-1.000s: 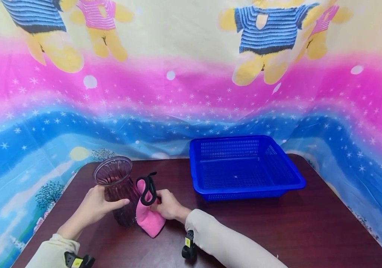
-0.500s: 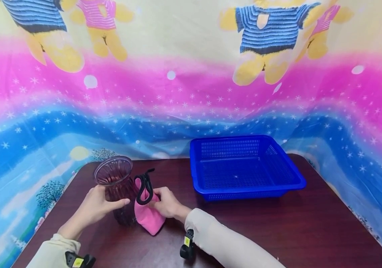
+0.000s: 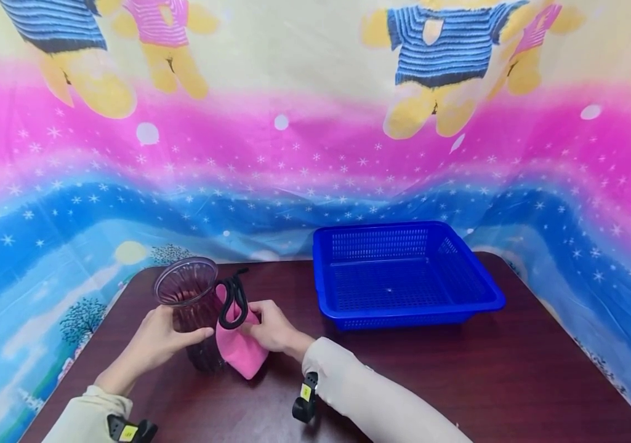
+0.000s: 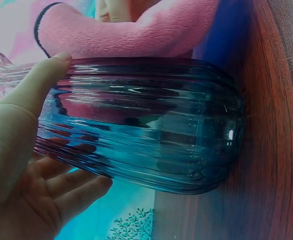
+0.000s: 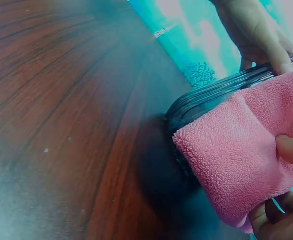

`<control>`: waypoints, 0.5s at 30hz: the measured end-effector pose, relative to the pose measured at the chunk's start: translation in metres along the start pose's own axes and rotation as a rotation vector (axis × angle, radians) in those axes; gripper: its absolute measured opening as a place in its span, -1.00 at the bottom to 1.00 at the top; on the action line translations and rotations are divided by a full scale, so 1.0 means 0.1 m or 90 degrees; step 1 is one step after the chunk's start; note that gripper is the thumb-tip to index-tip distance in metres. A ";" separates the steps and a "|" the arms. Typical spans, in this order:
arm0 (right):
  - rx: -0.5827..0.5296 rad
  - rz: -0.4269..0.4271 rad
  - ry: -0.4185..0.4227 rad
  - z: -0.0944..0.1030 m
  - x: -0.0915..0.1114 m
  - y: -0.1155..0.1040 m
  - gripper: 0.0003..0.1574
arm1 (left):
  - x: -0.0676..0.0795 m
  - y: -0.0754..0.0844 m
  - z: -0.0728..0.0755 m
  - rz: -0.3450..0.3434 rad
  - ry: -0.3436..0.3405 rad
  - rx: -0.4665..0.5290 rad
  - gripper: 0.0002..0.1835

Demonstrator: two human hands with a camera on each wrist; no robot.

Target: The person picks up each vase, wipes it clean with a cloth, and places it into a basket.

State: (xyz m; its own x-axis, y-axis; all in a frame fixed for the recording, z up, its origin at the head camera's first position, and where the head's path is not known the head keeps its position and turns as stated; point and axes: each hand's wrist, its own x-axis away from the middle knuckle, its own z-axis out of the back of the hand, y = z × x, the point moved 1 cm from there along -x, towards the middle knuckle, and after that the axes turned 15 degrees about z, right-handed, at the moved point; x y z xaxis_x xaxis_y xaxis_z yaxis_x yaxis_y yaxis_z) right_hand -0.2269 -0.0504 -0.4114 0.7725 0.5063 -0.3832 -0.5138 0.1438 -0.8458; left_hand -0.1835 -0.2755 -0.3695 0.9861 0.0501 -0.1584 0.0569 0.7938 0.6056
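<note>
A purple-tinted, ribbed glass vase (image 3: pixel 193 315) with a flared mouth stands on the table at the left. My left hand (image 3: pixel 154 341) grips its neck, thumb on the near side and fingers behind; in the left wrist view the vase (image 4: pixel 156 130) looks bluish. Against the vase's right side lies a fluffy pink cloth (image 3: pixel 240 352) with black edging. My right hand (image 3: pixel 272 329) pinches that cloth from the right. Thumb and fingers show on the bunched cloth (image 5: pixel 231 155) in the right wrist view, where it hides part of the vase's lower body.
A blue perforated plastic basket (image 3: pixel 409 317) sits at the back right of the dark wooden table (image 3: pixel 487 381). Behind the table hangs a patterned cloth backdrop (image 3: pixel 293 154). A black wrist device (image 3: pixel 305 397) is strapped on each sleeve.
My right hand has moved the cloth a little up and to the left along the vase. The left hand and the vase have stayed in place.
</note>
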 end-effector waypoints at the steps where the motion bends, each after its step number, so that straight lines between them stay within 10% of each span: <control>1: -0.002 0.000 -0.001 0.00 -0.01 -0.01 -0.80 | 0.00 0.00 0.00 0.002 -0.001 0.000 -0.25; 15: -0.035 0.026 -0.005 0.06 -0.13 -0.23 -0.80 | 0.01 0.00 0.00 0.027 0.000 -0.024 -0.35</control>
State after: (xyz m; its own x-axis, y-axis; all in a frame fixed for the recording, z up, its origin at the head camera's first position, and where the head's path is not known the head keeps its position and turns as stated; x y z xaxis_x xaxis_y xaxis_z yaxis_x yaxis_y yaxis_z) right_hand -0.2273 -0.0552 -0.3845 0.7487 0.5169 -0.4150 -0.5234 0.0767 -0.8486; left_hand -0.1829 -0.2753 -0.3695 0.9874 0.0844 -0.1336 0.0093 0.8131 0.5820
